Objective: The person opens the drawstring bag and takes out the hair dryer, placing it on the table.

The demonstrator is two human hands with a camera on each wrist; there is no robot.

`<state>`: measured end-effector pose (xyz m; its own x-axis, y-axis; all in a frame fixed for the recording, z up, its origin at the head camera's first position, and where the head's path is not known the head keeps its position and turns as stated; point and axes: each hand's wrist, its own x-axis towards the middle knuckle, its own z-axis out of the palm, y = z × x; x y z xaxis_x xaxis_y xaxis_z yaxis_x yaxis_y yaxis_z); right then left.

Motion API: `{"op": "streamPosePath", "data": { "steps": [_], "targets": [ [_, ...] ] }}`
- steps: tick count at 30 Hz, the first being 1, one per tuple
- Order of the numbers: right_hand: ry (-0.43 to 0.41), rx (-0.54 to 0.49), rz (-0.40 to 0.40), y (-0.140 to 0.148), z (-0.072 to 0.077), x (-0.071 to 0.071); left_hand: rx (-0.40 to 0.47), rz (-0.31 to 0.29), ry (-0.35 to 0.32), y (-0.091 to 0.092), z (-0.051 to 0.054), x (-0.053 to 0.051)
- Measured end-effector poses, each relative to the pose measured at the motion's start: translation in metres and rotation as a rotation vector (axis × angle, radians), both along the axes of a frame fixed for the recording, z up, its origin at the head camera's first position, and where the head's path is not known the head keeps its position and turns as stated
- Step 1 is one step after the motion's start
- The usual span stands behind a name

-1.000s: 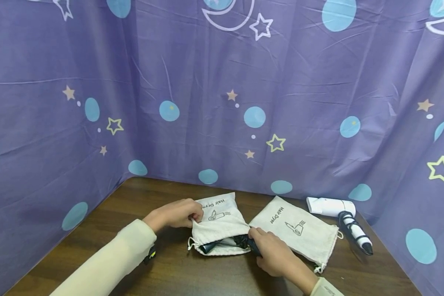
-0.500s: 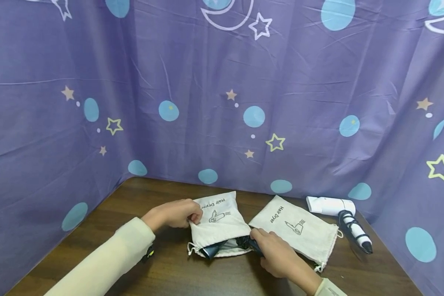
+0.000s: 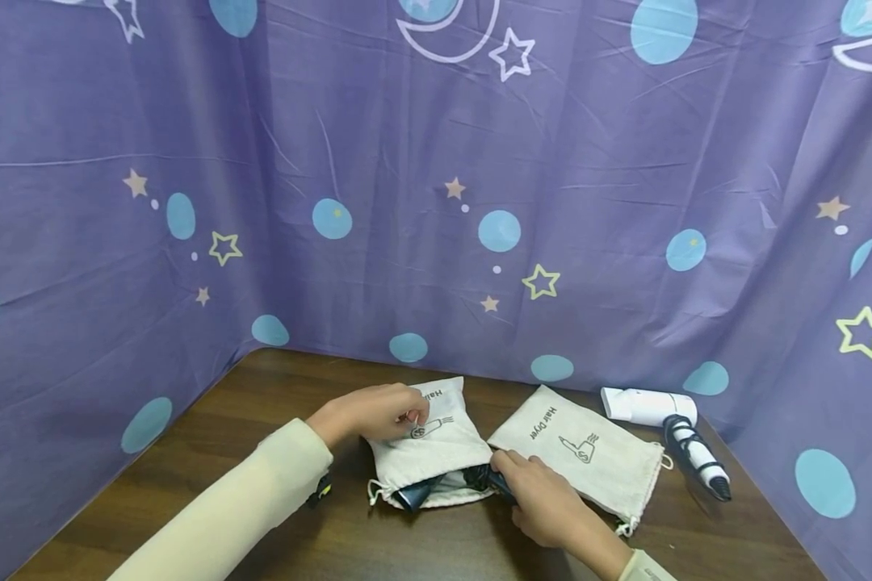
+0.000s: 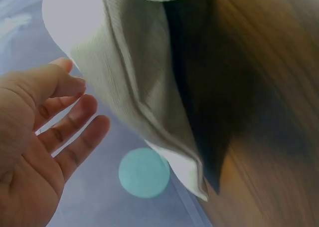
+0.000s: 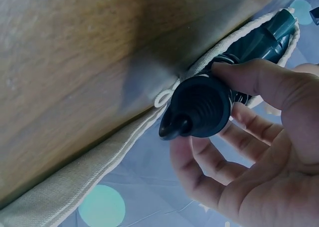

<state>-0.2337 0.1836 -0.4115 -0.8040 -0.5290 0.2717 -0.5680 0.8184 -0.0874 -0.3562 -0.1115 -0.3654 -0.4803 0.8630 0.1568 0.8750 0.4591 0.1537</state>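
Note:
A white drawstring bag (image 3: pixel 432 456) printed "Hair Dryer" lies on the table, its mouth facing me. A dark hair dryer (image 3: pixel 416 494) is partly inside, nozzle and handle showing at the opening. My right hand (image 3: pixel 545 500) grips the handle at the mouth's right side; the right wrist view shows thumb and fingers round the handle end (image 5: pixel 202 107) with its cord loop. My left hand (image 3: pixel 385 411) is over the bag's upper left part. In the left wrist view, its loosely bent fingers (image 4: pixel 82 137) are at the cloth's edge, with no cloth visibly gripped.
A second "Hair Dryer" bag (image 3: pixel 610 464) lies flat to the right, near my right hand. Beyond it, at the table's right edge, is a white hair dryer (image 3: pixel 650 407) with black cord wound round its handle. A purple curtain (image 3: pixel 589 323) stands behind the table (image 3: pixel 305 367).
My left hand has let go of the bag's left edge and moved right, over the print. The dark nozzle has shifted slightly toward me. My right hand keeps its grip on the handle.

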Motion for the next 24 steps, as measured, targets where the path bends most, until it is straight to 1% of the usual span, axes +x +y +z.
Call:
{"op": "streamPosePath", "data": {
  "steps": [5,11,19,22,24],
  "targets": [
    [0.021,0.013,0.010,0.001,0.000,0.000,0.012,-0.002,0.020,0.015,-0.002,-0.004],
    [0.035,0.018,0.014,0.001,0.001,-0.001,-0.011,0.038,0.045,0.032,-0.004,-0.010],
    [0.020,0.018,0.013,0.001,0.002,-0.001,-0.060,0.081,0.025,0.051,-0.003,-0.014],
    [0.013,0.021,0.014,0.001,0.003,-0.001,-0.071,0.075,0.029,0.056,-0.003,-0.015],
    [0.010,0.022,0.016,0.001,0.003,-0.001,-0.075,0.068,0.045,0.059,-0.004,-0.017]
  ]
}}
